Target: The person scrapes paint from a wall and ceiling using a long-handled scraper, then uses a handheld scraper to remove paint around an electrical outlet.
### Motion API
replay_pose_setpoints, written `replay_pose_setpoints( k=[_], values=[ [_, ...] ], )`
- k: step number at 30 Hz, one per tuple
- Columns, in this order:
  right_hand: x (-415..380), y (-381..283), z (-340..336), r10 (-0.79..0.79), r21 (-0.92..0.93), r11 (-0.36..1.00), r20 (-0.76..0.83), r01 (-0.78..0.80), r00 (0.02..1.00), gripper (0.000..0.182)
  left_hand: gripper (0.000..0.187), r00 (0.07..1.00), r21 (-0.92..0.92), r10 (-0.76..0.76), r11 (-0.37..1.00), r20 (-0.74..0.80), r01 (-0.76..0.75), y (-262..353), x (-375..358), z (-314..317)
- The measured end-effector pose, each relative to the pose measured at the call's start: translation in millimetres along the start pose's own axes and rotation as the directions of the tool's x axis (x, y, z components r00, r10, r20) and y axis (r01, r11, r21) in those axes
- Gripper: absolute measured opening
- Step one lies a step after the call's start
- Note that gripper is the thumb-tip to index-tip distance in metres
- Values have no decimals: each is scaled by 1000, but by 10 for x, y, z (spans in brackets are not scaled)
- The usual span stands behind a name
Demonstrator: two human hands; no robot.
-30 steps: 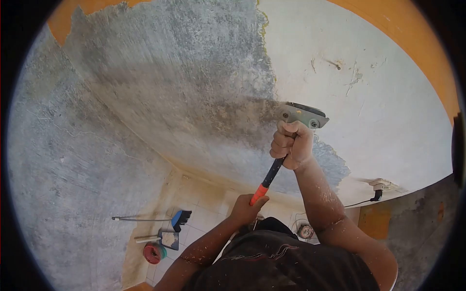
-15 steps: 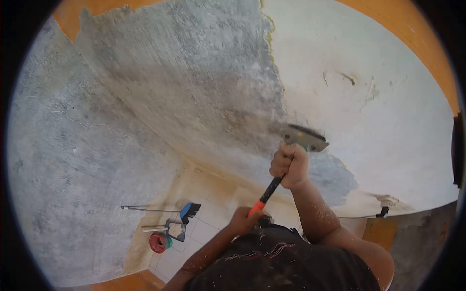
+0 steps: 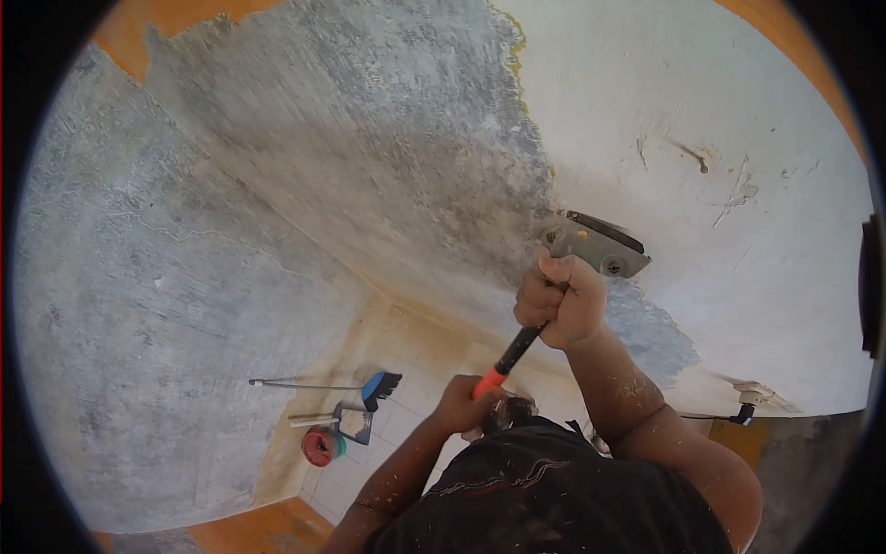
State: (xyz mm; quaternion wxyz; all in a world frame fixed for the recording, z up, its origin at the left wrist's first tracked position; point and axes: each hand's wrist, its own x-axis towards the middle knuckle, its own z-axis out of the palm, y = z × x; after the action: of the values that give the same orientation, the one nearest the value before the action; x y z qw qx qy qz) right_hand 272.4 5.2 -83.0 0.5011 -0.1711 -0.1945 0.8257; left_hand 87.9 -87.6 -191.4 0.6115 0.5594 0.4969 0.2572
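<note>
A long-handled scraper (image 3: 600,251) with a wide bolted head meets the wall where bare grey plaster (image 3: 434,120) borders white paint (image 3: 637,102). My right hand (image 3: 563,297) wraps round the handle just below the head, thumb uppermost. Farther down, my left hand (image 3: 469,404) grips the orange end of the black handle (image 3: 519,353). The blade's dark edge points up and right, at the paint's ragged border. Pale flakes dot both forearms and the dark shirt (image 3: 544,489).
On the tiled floor (image 3: 392,420) at lower left lie a blue broom (image 3: 377,390), a dustpan (image 3: 354,425) and a red container (image 3: 319,447). A white fixture with a black plug (image 3: 746,406) sits on the wall at right, with a cable running left.
The view has shifted slightly, with floor items appearing farther right. The scraper head has moved a little right and up in the view, both hands still on the handle.
</note>
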Motion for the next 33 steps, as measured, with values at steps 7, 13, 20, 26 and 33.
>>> replay_pose_setpoints(
  k=[7, 13, 20, 26, 33],
  values=[
    [-77, 123, -147, 7, -92, 995, -193, -25, 981, 26, 35, 999, 0, -47, 999, 3, 47, -321, -56, 194],
    [-19, -57, 84, -69, -2, 998, 91, 69, 993, 27, 35, 1000, 35, -25, 999, 1, 25, 84, -5, -115],
    [-16, 92, -185, 55, 18, 998, -72, -54, 996, 27, 31, 995, -28, -93, 995, 22, 93, -220, -41, 72],
    [-43, 56, -55, -80, -10, 997, 48, 81, 996, 26, 34, 993, 54, -122, 991, -7, 122, 66, -112, -44],
    [82, 22, 42, -42, -38, 998, 24, 43, 999, 26, 35, 1000, -1, -9, 1000, -29, 9, 36, -26, -171]
  ],
)
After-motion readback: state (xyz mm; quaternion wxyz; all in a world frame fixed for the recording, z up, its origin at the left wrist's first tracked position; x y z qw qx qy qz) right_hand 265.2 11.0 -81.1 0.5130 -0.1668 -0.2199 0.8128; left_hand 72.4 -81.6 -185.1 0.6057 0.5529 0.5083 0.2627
